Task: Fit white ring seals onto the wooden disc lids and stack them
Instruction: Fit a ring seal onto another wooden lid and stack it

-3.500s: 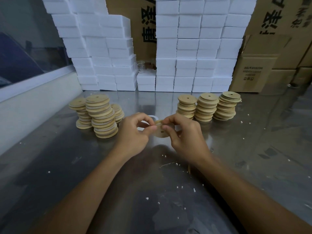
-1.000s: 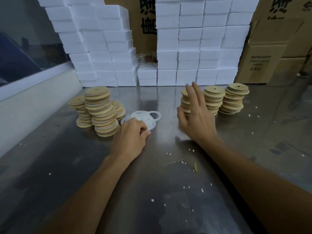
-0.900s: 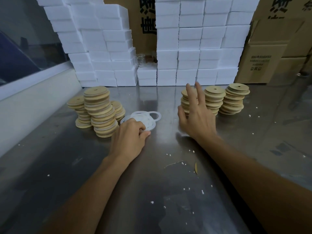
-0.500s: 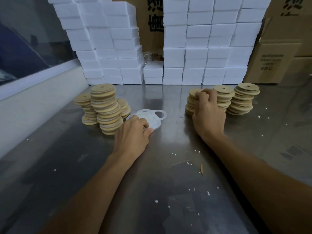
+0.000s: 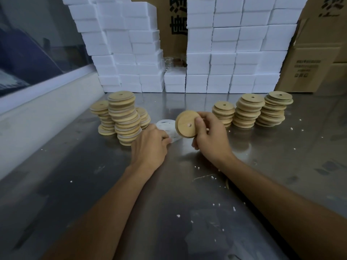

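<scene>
Steel surface (image 5: 187,212) underneath; my right hand (image 5: 210,136) pinches a light, stiff lid (image 5: 186,124) by its rim, while my left hand (image 5: 150,145) at nine o'clock fingers floppy rings (image 5: 167,126).

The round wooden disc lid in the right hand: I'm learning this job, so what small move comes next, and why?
Probably lift one ring from the pile of white ring seals and bring it to the round wooden disc lid. The right hand holds the lid bare, while the left hand rests its fingertips on the pile.
</scene>
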`<state>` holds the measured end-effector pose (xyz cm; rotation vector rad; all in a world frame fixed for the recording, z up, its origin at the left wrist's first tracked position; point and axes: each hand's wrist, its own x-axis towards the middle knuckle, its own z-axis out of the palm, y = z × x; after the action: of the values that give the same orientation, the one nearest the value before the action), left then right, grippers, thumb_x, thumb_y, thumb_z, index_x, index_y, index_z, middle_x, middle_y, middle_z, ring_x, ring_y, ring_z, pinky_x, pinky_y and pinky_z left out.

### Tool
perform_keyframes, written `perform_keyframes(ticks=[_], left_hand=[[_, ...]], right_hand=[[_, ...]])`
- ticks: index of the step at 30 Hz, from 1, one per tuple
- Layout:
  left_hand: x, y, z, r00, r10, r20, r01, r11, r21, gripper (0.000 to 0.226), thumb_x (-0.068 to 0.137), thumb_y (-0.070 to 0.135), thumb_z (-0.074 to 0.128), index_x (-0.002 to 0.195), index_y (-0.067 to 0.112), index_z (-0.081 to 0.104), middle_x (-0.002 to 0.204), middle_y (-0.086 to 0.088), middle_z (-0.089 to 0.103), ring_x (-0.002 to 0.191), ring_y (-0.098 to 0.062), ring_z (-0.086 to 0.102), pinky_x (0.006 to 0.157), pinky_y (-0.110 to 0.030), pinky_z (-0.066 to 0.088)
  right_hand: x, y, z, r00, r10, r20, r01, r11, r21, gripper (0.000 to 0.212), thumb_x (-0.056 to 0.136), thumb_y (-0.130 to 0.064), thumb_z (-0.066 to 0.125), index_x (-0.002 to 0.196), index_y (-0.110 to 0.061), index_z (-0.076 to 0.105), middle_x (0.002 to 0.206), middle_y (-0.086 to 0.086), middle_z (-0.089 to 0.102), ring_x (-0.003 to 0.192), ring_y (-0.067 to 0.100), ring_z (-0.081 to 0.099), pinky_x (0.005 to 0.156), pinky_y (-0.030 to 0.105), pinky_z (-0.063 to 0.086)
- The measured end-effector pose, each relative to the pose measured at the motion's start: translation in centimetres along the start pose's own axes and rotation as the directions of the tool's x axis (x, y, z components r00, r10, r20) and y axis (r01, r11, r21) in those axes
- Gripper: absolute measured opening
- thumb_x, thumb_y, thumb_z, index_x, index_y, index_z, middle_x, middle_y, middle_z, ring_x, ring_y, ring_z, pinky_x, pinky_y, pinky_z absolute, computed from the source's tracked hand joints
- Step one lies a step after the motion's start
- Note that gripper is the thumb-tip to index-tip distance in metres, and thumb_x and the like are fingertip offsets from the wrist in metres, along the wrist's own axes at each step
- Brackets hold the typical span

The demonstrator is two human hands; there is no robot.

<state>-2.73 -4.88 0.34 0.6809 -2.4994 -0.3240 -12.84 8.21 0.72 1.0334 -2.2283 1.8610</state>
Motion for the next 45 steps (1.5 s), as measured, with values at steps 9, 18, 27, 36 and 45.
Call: perform_keyframes(ticks=[9,18,27,36,45], left_hand=[[0.7,-0.1,0.4,0.996,-0.071,-0.046,0.070,0.997,-0.018,0.032,0.089,0.038,0.065,0.113,0.017,0.070,0.113,-0.010,0.066,0.105,-0.031,0.060,0.078,-0.042,0.052],[0.6,0.1,-0.2,0.996,-0.047,-0.074,0.037,0.992,-0.122,0.015,0.091,0.029,0.065,0.094,0.019,0.075,0.098,-0.006,0.067,0.094,-0.029,0.060,0.075,-0.042,0.050],[-0.1,1.6,-0.7,0.975,-0.012,-0.223,-0.118,0.820,-0.560,0.017,0.093,0.004,0.056,0.080,0.012,0.063,0.076,0.005,0.061,0.075,-0.017,0.056,0.069,-0.031,0.043],[-0.6,2.9,-0.8,0.978,-0.144,0.151,0.203,0.492,-0.847,0.026,0.098,0.015,0.056,0.075,0.020,0.067,0.084,0.003,0.066,0.077,-0.016,0.061,0.056,-0.033,0.054],[-0.8,3.7,-0.2,0.953,-0.265,0.149,0.232,0.319,-0.919,0.010,0.097,0.010,0.056,0.088,0.008,0.057,0.095,-0.016,0.070,0.081,-0.027,0.072,0.053,-0.032,0.058]], right_hand=[[-1.1,0.0,-0.5,0.968,0.249,-0.008,-0.233,0.917,0.325,0.018,0.095,-0.012,0.058,0.112,-0.016,0.057,0.089,0.010,0.069,0.045,0.008,0.054,0.043,0.019,0.042],[-1.3,0.3,-0.7,0.966,0.246,-0.073,-0.216,0.934,0.285,0.018,0.093,-0.018,0.061,0.111,-0.019,0.058,0.099,0.012,0.070,0.057,0.014,0.059,0.045,0.018,0.043],[-1.5,0.1,-1.3,0.978,0.150,-0.147,-0.115,0.968,0.222,0.011,0.096,-0.017,0.055,0.105,-0.024,0.053,0.091,0.009,0.067,0.054,0.014,0.061,0.050,0.024,0.046],[-1.8,-0.9,-1.7,0.991,0.125,0.053,-0.135,0.926,0.352,0.037,0.102,-0.039,0.041,0.087,-0.016,0.066,0.074,0.004,0.066,0.055,0.019,0.058,0.048,0.028,0.044],[-2.3,-0.6,-1.2,0.998,-0.067,0.009,0.066,0.997,0.048,0.018,0.100,-0.033,0.054,0.093,-0.017,0.056,0.079,-0.002,0.069,0.050,0.015,0.063,0.048,0.031,0.052]])
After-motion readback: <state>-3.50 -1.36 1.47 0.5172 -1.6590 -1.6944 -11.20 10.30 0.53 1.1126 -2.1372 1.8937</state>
